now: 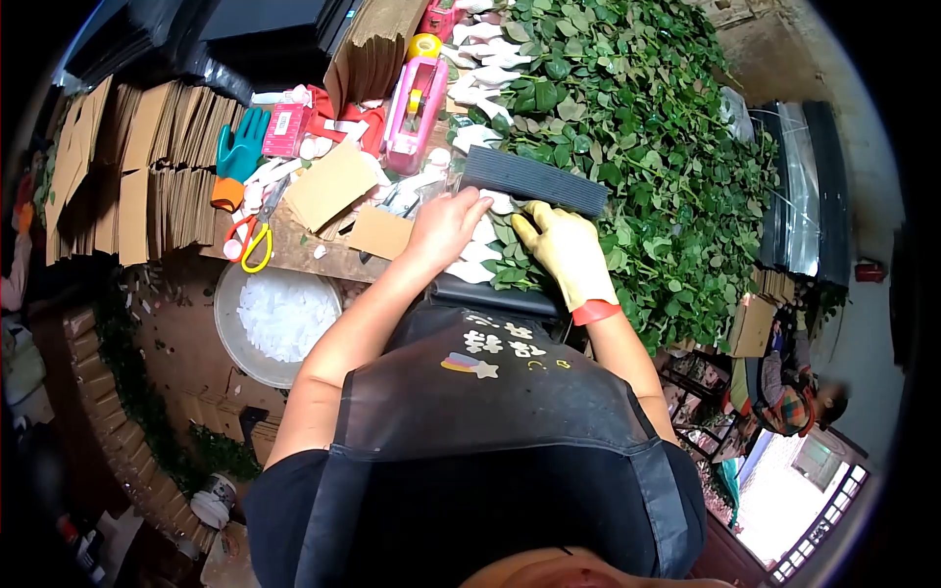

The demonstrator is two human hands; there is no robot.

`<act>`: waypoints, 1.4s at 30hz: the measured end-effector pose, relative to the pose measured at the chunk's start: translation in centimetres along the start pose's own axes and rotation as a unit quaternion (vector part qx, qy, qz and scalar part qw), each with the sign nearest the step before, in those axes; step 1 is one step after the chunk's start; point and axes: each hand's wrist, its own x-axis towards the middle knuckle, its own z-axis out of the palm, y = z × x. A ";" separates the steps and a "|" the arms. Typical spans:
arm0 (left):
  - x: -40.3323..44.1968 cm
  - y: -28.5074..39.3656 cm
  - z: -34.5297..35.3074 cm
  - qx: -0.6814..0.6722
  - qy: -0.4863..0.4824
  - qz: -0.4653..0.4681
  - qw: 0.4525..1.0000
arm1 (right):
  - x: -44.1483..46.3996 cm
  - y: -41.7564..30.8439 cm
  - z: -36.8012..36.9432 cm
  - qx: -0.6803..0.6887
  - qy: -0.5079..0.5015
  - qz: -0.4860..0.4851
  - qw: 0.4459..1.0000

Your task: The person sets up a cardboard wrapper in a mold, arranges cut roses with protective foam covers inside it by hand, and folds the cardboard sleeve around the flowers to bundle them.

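My left hand (443,231), bare, has its fingers pressed together against a white-wrapped flower head (499,202). Opposite it, my right hand (564,250) wears a pale yellow glove with a red band at the wrist. Its thumb and fingers curl around the stem end of that flower, where leaves partly hide the grip. Just beyond both hands lies a dark ribbed strip (534,180) across the leafy stems (647,186). More white-wrapped heads (475,261) line the left edge of the foliage, close to my left hand.
Left on the table are a pink tape dispenser (416,116), scissors (257,243), a teal glove (242,147) and cardboard pieces (331,186). Cardboard stacks (162,176) stand farther left. Below the edge is a basin (230,338) of white pieces. Another person (789,407) is at the right.
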 end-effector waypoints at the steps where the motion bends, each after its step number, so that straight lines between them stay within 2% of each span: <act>1: -0.2 0.1 0.2 -0.027 0.030 0.016 0.999 | 0.1 0.2 0.7 -0.031 0.005 0.001 1.000; 4: -0.8 0.3 0.0 -0.064 0.049 0.032 0.996 | 0.7 0.5 2.0 -0.035 -0.026 0.042 0.998; 7: -2.0 0.4 -0.2 -0.140 0.095 -0.007 0.986 | 0.6 0.7 2.0 -0.013 -0.022 0.034 0.999; 10: -4.1 -2.8 -0.1 -0.320 0.187 -0.070 0.926 | 0.6 0.8 1.6 0.005 -0.030 0.026 0.999; 12: -3.3 -1.4 -4.2 -0.233 0.261 -0.050 0.936 | 0.5 1.2 1.4 0.034 -0.020 0.007 0.999; 13: -3.3 -3.5 -3.9 -0.213 0.223 -0.058 0.950 | 0.5 1.3 1.1 0.055 -0.033 0.009 0.998; 14: -3.6 -6.5 -3.7 -0.234 0.059 -0.196 0.950 | 0.8 0.7 -0.1 0.054 -0.070 0.023 0.996; 17: -1.7 -5.4 -0.2 -0.133 0.005 -0.153 0.979 | 1.1 0.2 -0.7 0.041 -0.119 0.033 0.992; 18: -1.0 -5.1 0.7 -0.097 -0.013 -0.134 0.986 | 1.0 0.0 -0.3 0.016 -0.100 0.026 0.995; 19: -0.5 -5.7 1.6 -0.098 -0.039 -0.141 0.984 | 0.8 -0.1 0.5 -0.011 -0.080 0.018 0.997; 22: -0.3 -4.4 1.6 -0.189 -0.028 -0.157 0.969 | 0.8 -0.4 2.5 -0.080 -0.039 0.015 0.996; 23: -0.5 -3.2 1.2 -0.189 0.010 -0.133 0.973 | 0.8 -0.5 2.7 -0.090 -0.042 0.020 0.995; 27: -0.5 -2.3 2.1 -0.316 0.119 -0.208 0.918 | 0.6 -0.3 3.3 -0.095 -0.016 0.009 0.995; 30: -1.1 -1.8 2.1 -0.312 0.177 -0.184 0.915 | 0.6 -0.1 3.6 -0.077 -0.002 0.003 0.997; 34: -2.0 -1.9 1.4 -0.482 0.226 -0.244 0.811 | 0.6 -0.2 4.3 -0.074 0.002 0.016 0.997; 38: -2.0 -2.0 1.0 -0.509 0.277 -0.264 0.771 | 0.5 -0.4 4.2 -0.072 -0.005 0.030 0.997; 39: -1.5 -3.7 -0.8 -0.522 0.335 -0.261 0.740 | 0.4 0.2 4.6 -0.070 -0.014 0.029 0.997; 40: -1.2 -4.4 -4.0 -0.525 0.349 -0.253 0.734 | 0.4 0.1 4.3 -0.056 -0.019 0.039 0.998; 41: -1.2 -4.6 -6.6 -0.496 0.362 -0.230 0.755 | 0.4 -0.1 3.6 -0.042 -0.027 0.045 0.998; 42: -2.0 -7.3 -8.6 -0.484 0.272 -0.171 0.814 | 0.6 -0.3 3.0 -0.029 -0.036 0.046 0.998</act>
